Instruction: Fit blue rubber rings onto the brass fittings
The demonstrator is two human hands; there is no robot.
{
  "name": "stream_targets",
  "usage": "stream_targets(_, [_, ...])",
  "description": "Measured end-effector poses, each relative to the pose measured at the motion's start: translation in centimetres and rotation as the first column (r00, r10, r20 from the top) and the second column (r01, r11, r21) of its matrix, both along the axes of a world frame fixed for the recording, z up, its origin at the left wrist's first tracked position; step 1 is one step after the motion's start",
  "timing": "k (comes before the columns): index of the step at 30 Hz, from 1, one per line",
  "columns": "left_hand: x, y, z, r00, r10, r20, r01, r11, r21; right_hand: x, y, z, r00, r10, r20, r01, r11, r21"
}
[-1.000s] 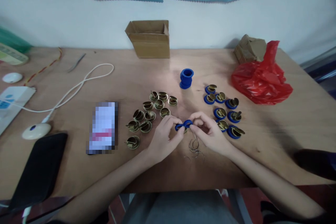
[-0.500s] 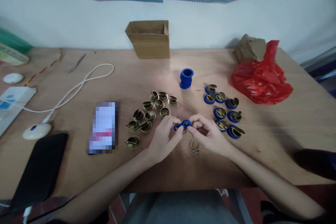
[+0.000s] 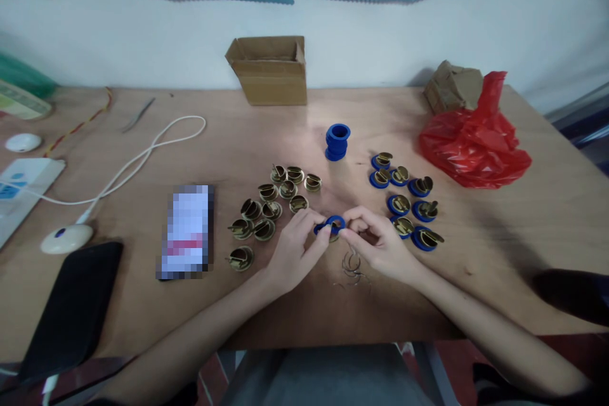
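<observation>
Between the fingertips of both hands is a blue ring (image 3: 337,221), with a bit of brass-coloured metal showing under it. My left hand (image 3: 301,246) pinches its left side, where the blue part looks twisted or doubled. My right hand (image 3: 373,238) grips the right edge with thumb and fingers closed. Just below lie several thin metal wire rings (image 3: 352,264). Left of my hands sit several bare brass round fittings with flaps (image 3: 272,210). To the right are several like fittings with blue rings around them (image 3: 400,204). A stack of blue rings (image 3: 337,141) stands farther back.
An open cardboard box (image 3: 273,82) stands against the wall. At the back right are a red plastic bag (image 3: 476,146) and a crumpled brown package (image 3: 451,87). Leftward lie a lit phone (image 3: 188,231), a black phone (image 3: 71,307), a white cable (image 3: 143,162) and a power strip (image 3: 31,187).
Almost nothing differs. Both hands keep their grip on the blue ring, which has shifted only very slightly; the surrounding pieces stay where they were.
</observation>
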State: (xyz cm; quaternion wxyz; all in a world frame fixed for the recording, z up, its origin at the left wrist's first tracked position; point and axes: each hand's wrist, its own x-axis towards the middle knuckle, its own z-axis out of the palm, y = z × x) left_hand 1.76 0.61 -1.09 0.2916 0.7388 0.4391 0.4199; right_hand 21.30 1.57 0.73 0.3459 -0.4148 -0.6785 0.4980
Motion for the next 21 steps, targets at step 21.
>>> stream_targets(21, [0.32,0.01,-0.28,0.999,0.015,0.042,-0.017,0.999,0.047,0.21,0.13,0.85,0.982,0.013,-0.187,-0.059,0.968,-0.244])
